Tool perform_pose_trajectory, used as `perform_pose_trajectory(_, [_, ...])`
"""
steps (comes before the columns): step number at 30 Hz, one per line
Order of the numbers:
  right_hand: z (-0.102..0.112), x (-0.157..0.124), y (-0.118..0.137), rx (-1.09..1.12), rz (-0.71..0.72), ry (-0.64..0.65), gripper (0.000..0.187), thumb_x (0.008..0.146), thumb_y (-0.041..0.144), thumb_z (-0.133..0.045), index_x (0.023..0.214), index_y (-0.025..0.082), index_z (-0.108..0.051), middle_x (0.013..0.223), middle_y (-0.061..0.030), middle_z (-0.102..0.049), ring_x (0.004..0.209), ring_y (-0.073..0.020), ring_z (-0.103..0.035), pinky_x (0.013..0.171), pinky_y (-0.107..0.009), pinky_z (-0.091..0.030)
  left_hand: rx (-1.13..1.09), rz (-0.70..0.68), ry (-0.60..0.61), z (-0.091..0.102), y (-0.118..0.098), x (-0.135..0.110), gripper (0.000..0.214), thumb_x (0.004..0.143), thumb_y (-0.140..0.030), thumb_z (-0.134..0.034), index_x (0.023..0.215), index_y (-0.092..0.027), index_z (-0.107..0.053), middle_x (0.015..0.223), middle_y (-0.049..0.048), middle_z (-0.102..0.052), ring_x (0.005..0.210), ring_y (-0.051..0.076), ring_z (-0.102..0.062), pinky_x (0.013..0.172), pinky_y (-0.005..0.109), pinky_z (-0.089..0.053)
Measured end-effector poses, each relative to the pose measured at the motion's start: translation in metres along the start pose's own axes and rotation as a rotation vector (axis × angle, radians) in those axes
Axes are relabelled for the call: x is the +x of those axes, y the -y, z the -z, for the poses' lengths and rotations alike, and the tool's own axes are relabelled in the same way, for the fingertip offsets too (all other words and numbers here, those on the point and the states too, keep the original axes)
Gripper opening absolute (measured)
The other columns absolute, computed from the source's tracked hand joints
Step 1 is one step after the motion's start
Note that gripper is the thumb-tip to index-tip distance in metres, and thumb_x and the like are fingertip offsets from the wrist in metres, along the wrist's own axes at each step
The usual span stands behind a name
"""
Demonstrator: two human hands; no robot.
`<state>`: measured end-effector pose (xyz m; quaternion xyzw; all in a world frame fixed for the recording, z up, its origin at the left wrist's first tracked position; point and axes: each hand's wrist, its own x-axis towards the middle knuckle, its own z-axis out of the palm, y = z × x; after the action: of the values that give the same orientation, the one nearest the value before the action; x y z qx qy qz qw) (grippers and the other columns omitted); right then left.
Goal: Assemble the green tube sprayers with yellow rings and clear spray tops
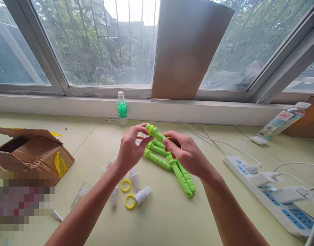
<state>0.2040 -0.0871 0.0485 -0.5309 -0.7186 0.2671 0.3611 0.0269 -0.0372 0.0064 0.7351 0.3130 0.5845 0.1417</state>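
My right hand (184, 148) is wrapped round a green plastic handle (159, 136), which is ribbed like a grip and held tilted above the table. A yellow ring (151, 129) sits round its threaded end. At that end my left hand (133, 145) has its index finger and thumb closed about the ring. Several more green handles lie below, among them one at the left (157, 159) and one nearer me (181, 176). Left of them are two loose yellow rings (125, 185) (130, 201) and several white and clear ribbed plastic pieces (143, 195). Some lie partly hidden behind my left forearm.
An open cardboard box (41, 150) stands at the left. A green-labelled bottle (122, 108) stands by the window ledge. At the right lie a white power strip (270, 194) with plugs and cables, and a tilted bottle (284, 119). A clear plastic piece (80, 195) lies by my left forearm.
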Motion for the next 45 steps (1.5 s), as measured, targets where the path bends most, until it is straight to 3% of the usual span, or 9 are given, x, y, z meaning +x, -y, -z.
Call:
perform_pose_trajectory(7, [0.0068,0.0002,-0.0008,0.211,-0.118,0.147,0.035,0.096,0.047,-0.039,0.089,0.018,-0.057,0.064,-0.0002,-0.058,0.046,-0.0112,-0.045,0.043,-0.025,-0.035,-0.017,-0.033,0.03,0.0004,-0.0029,-0.0006,0.021,0.081,-0.028,-0.07,0.094,-0.02,-0.056,0.114,0.0075,-0.068,0.096,0.018,-0.069,0.071,0.031,-0.064])
perform_pose_trajectory(13, [0.0091,-0.001,0.0,0.246,-0.123,0.147,0.036,0.083,0.047,-0.064,0.105,0.023,-0.05,0.062,0.0042,-0.06,0.041,-0.0084,-0.039,0.037,-0.02,-0.03,-0.02,-0.084,0.048,0.0014,-0.0041,-0.0005,0.014,0.085,-0.019,-0.064,0.095,-0.02,-0.055,0.116,0.0067,-0.066,0.099,0.017,-0.068,0.071,0.028,-0.063])
perform_pose_trajectory(17, [0.0089,-0.0005,-0.0013,0.239,-0.077,0.14,0.027,0.088,0.047,-0.057,0.097,0.022,-0.054,0.069,0.0019,-0.06,0.048,-0.0106,-0.048,0.044,-0.022,-0.038,-0.002,-0.126,0.024,0.0009,-0.0036,-0.0009,0.012,0.086,-0.02,-0.063,0.094,-0.02,-0.056,0.116,0.0068,-0.067,0.1,0.017,-0.067,0.072,0.029,-0.063])
perform_pose_trajectory(21, [0.0097,0.0016,-0.0006,0.173,-0.021,0.11,0.03,0.092,0.047,-0.049,0.081,0.02,-0.059,0.066,0.0015,-0.048,0.059,-0.0128,-0.048,0.053,-0.024,-0.041,0.036,-0.144,0.058,0.0005,-0.0023,-0.0011,0.018,0.085,-0.024,-0.065,0.1,-0.021,-0.055,0.119,0.0076,-0.065,0.1,0.017,-0.066,0.074,0.031,-0.062])
perform_pose_trajectory(26, [0.0089,0.0016,0.0006,0.191,-0.038,0.111,0.034,0.091,0.047,-0.048,0.076,0.019,-0.059,0.065,0.0015,-0.047,0.053,-0.0117,-0.046,0.046,-0.025,-0.037,0.029,-0.127,0.107,0.0004,0.0003,-0.0013,0.027,0.081,-0.027,-0.07,0.102,-0.022,-0.052,0.121,0.0079,-0.063,0.101,0.018,-0.065,0.074,0.031,-0.062])
perform_pose_trajectory(30, [0.0068,-0.0008,-0.0017,0.239,-0.075,0.111,0.028,0.082,0.046,-0.064,0.087,0.019,-0.059,0.059,0.0044,-0.05,0.046,-0.0097,-0.044,0.04,-0.022,-0.033,0.036,-0.198,0.046,0.001,0.0009,-0.0016,0.016,0.085,-0.018,-0.064,0.097,-0.021,-0.054,0.117,0.0069,-0.066,0.099,0.016,-0.065,0.072,0.029,-0.062])
perform_pose_trajectory(34, [0.005,-0.0017,-0.0055,0.319,-0.094,0.06,0.037,0.074,0.041,-0.076,0.095,0.022,-0.052,0.057,0.0064,-0.052,0.045,-0.0117,-0.05,0.037,-0.021,-0.036,0.045,-0.231,0.025,0.0015,0.0006,-0.0011,0.012,0.085,-0.017,-0.063,0.094,-0.02,-0.056,0.114,0.0063,-0.068,0.096,0.015,-0.065,0.07,0.029,-0.062])
perform_pose_trajectory(39, [0.0064,0.001,-0.0047,0.3,-0.064,0.083,0.027,0.083,0.044,-0.066,0.088,0.018,-0.058,0.075,-0.0015,-0.062,0.06,-0.0151,-0.061,0.05,-0.026,-0.049,0.068,-0.223,0.025,-0.0004,0.0007,-0.0016,0.02,0.084,-0.022,-0.066,0.101,-0.021,-0.055,0.116,0.0062,-0.066,0.095,0.015,-0.065,0.069,0.028,-0.062])
perform_pose_trajectory(45, [0.0054,0.0034,-0.0056,0.164,-0.04,0.114,0.034,0.095,0.044,-0.045,0.079,0.017,-0.057,0.081,-0.0029,-0.062,0.056,-0.0113,-0.055,0.051,-0.025,-0.046,0.112,-0.179,0.033,-0.0031,0.0033,-0.0041,0.014,0.086,-0.018,-0.063,0.098,-0.02,-0.056,0.114,0.0051,-0.066,0.095,0.015,-0.064,0.07,0.028,-0.061])
